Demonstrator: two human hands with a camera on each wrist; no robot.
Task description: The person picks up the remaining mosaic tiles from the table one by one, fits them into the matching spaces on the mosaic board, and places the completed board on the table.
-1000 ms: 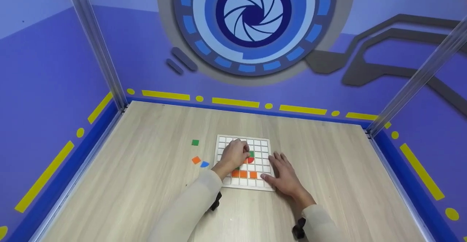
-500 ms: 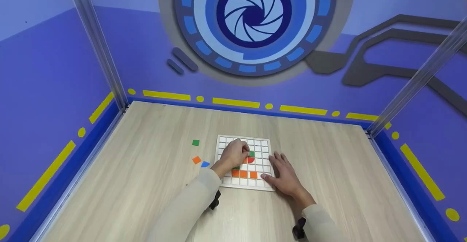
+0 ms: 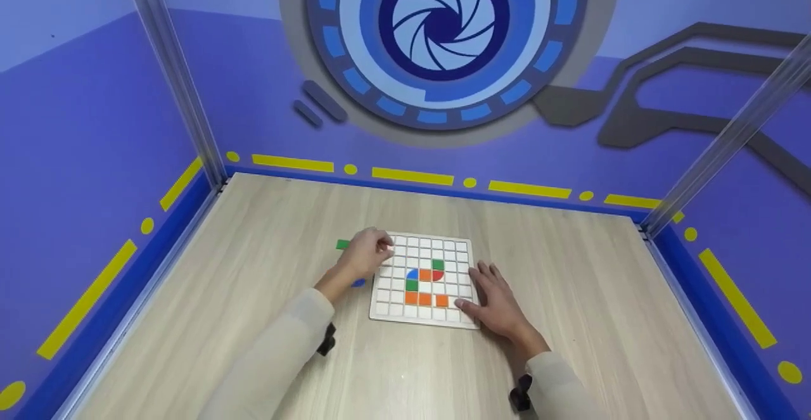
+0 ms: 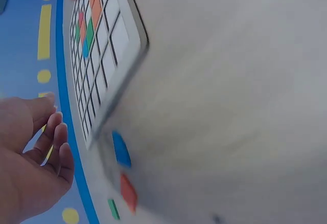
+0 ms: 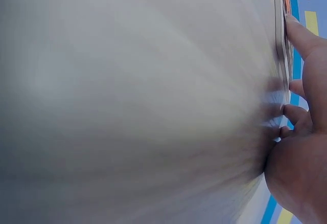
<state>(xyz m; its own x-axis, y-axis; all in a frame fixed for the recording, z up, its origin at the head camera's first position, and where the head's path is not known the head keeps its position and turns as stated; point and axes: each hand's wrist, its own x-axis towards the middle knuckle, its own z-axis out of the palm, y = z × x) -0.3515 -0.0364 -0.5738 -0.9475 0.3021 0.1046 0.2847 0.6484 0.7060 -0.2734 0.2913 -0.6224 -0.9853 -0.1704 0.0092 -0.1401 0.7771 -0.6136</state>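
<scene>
A square white grid board lies on the table, bearing orange, green, red and blue tiles. My left hand hovers over the board's far left edge, fingers loosely bent; in the left wrist view nothing shows between thumb and fingers. A blue rounded tile sits in the grid beside an orange tile and above a green tile. My right hand rests along the board's right edge, fingers spread, with its thumb on the board.
Left of the board lie a loose green tile and a loose blue tile, partly behind my left hand. An orange tile beside them shows only in the left wrist view. Blue-purple panels border the table.
My left hand has left the middle of the board and moved left to its edge, uncovering the blue rounded tile in the grid. My right hand stays in place.
</scene>
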